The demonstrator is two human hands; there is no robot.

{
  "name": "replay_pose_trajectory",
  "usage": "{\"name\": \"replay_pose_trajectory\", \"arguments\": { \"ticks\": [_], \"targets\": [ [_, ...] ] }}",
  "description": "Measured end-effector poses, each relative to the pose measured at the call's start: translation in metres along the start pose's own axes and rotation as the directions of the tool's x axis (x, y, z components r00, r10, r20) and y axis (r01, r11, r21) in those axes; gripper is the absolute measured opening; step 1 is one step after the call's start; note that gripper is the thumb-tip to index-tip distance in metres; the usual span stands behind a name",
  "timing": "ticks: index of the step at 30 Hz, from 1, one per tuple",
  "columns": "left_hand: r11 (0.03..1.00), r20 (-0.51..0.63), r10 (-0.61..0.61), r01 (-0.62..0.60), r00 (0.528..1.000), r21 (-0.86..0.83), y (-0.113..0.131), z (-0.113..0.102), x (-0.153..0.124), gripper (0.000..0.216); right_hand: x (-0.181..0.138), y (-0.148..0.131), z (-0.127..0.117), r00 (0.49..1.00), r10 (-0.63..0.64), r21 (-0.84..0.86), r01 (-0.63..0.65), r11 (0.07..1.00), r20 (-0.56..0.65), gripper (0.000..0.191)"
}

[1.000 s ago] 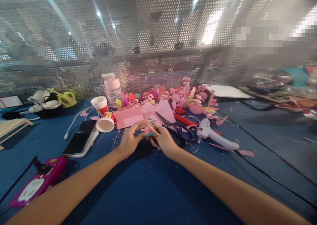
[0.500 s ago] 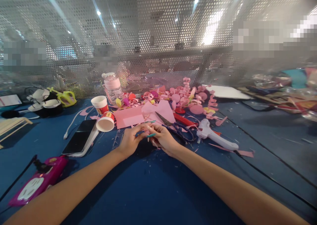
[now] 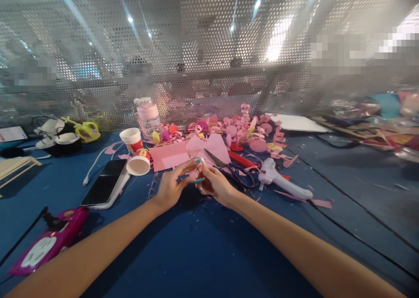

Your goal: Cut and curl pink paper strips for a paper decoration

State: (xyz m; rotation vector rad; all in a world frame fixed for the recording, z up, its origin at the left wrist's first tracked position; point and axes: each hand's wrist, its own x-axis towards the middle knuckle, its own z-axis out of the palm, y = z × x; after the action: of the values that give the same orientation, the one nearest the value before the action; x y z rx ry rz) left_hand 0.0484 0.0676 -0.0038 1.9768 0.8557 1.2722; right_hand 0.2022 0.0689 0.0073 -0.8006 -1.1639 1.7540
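Observation:
My left hand (image 3: 172,184) and my right hand (image 3: 216,185) meet over the blue table, fingertips close together. Between them is a small pink paper piece (image 3: 194,174), mostly hidden by the fingers. The left thumb and fingers pinch it from one side, and the right fingers curl round it from the other. Just beyond the hands lie pink paper sheets (image 3: 170,151). Dark-handled scissors (image 3: 234,170) rest by my right hand, blades pointing away to the left. Right of them sits a white glue gun (image 3: 284,181) with its cord trailing off.
A heap of pink paper curls and discs (image 3: 229,129) spreads along the back beside a clear bottle (image 3: 148,114). Paper cups (image 3: 139,163), a phone (image 3: 106,182) and a magenta power strip (image 3: 50,241) are on the left. A red tool (image 3: 241,159) lies behind the scissors.
The fingers have shifted slightly around the pink paper piece, and the left fingertips now sit a little more apart, so more of the paper shows. The view has moved slightly.

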Motion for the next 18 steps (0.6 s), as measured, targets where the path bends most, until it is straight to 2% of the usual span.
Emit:
{"name": "replay_pose_trajectory", "arguments": {
  "ticks": [5,10,15,18],
  "targets": [
    [0.999,-0.029,-0.021,0.022,0.999,0.034,-0.0047,0.0,-0.0014,0.049,-0.0023,0.0012,0.0048,0.998,-0.062,-0.127,0.058,0.99,-0.023,0.04],
    [1.0,-0.008,-0.03,0.03,1.0,-0.005,-0.0026,0.0,-0.0002,0.05,-0.0017,-0.0023,0.0034,0.997,-0.075,-0.113,0.075,0.991,0.008,0.038],
    [0.998,0.038,-0.035,0.037,0.999,-0.055,0.0001,-0.0004,0.0024,0.056,-0.0005,-0.004,-0.0005,0.997,-0.064,-0.173,0.071,0.982,0.044,0.037],
    [0.996,0.008,-0.06,0.061,0.998,-0.063,-0.0009,0.0001,0.0027,0.056,-0.0007,-0.003,-0.001,0.998,-0.05,-0.133,0.054,0.99,0.031,0.04]
  ]
}}
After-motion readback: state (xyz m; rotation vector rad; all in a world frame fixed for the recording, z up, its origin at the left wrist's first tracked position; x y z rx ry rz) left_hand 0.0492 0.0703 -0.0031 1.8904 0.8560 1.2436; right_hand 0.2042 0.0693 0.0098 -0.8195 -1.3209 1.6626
